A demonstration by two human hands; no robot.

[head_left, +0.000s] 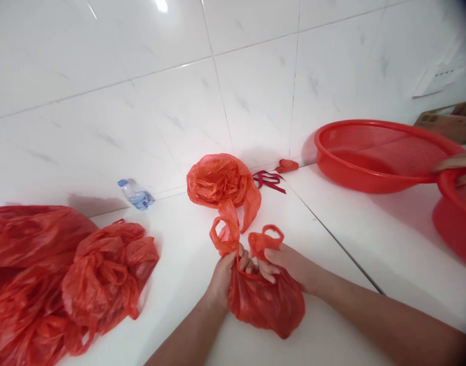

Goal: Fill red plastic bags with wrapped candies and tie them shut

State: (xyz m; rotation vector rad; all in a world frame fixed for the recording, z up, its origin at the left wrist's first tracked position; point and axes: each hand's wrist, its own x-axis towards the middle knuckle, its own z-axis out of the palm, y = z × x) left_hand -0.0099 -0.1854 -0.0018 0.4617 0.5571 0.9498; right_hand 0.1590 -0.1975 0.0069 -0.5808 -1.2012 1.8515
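Wht tbl, bag in both hnds

- Held carrier bag: translucent red
- Surface: white
- Bag bundle near the surface's back edge: orange-red
- Ribbon: crimson
- Colander: bright red
- Wall tiles: white, grey-veined

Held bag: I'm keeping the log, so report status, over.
Left hand, right hand gripping held bag below its loops. Loops apart. Bunched bag lying just beyond.
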